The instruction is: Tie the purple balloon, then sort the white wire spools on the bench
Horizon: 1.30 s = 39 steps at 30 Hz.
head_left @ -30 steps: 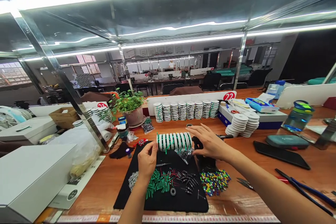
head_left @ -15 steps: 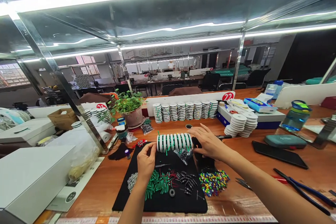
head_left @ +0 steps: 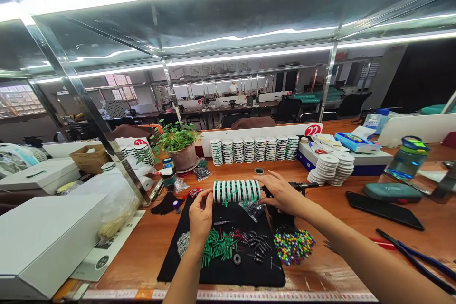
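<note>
A row of white spools (head_left: 236, 191) wound with green lies on its side above the black mat (head_left: 171, 266). My left hand (head_left: 201, 213) pinches the row's left end between thumb and fingers. At the right end, my right hand (head_left: 281, 192) has its fingers curved round the row, so both hands grip it between them. Just below sits a small clear bag of dark pieces (head_left: 253, 210). On the mat lie green tubes (head_left: 219, 246), black pieces (head_left: 257, 242), silver pieces (head_left: 183, 243), a grey ring (head_left: 237, 259) and a thin tool (head_left: 224, 222).
Multicoloured beads (head_left: 294, 247) lie right of the mat, near blue-handled pliers (head_left: 409, 251). Stacked spools (head_left: 254, 150) line the back by a potted plant (head_left: 180, 140). White spool piles (head_left: 327, 168), a bottle (head_left: 408, 156) and a black phone (head_left: 384, 210) stand or lie rightward; a white box (head_left: 46, 242) is left.
The whole view has shifted slightly, with the bench appearing a little further right. Both hands keep their hold on the row of spools, which stays nearly in place.
</note>
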Motion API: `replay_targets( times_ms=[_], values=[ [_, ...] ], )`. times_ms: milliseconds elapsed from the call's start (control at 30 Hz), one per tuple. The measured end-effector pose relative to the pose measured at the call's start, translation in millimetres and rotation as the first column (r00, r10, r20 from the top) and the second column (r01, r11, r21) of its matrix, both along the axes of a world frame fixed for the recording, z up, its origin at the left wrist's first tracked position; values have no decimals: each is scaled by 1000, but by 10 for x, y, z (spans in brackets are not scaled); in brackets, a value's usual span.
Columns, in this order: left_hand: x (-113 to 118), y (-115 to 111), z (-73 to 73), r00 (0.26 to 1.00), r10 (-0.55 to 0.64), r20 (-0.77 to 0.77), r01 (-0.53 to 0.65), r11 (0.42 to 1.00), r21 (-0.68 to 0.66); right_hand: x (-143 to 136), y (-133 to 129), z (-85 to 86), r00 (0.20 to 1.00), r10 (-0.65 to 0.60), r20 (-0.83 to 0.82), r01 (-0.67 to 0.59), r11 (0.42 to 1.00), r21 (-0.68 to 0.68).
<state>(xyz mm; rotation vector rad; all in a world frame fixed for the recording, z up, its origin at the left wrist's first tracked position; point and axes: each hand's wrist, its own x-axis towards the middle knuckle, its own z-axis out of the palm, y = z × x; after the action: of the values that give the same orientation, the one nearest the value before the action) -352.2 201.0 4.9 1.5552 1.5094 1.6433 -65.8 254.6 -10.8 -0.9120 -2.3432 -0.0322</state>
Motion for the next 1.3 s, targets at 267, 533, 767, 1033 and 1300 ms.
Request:
replay_targets(
  times_ms=[267, 533, 767, 1033, 1300],
  values=[
    [-666, -162, -42, 982, 187, 17, -186, 982, -35, -806, 99, 238, 985, 148, 87, -141, 987, -81],
    [-1578, -997, -386, 936, 350, -39, -350, 916, -193, -2111, -192, 558, 892, 452, 19, -439, 877, -196],
    [-1904, -1452, -556, 830, 462, -312, -541, 805, -245, -2887, -376, 614, 829, 558, 23, -541, 812, -219],
    [-2055, -1553, -477, 828, 347, -440, -485, 837, -253, -3324, -488, 619, 815, 579, -34, -570, 789, -229],
    [-1937, -1553, -430, 822, 371, -432, -514, 810, -283, -3187, -521, 616, 834, 542, -101, -548, 793, -266]
  ],
)
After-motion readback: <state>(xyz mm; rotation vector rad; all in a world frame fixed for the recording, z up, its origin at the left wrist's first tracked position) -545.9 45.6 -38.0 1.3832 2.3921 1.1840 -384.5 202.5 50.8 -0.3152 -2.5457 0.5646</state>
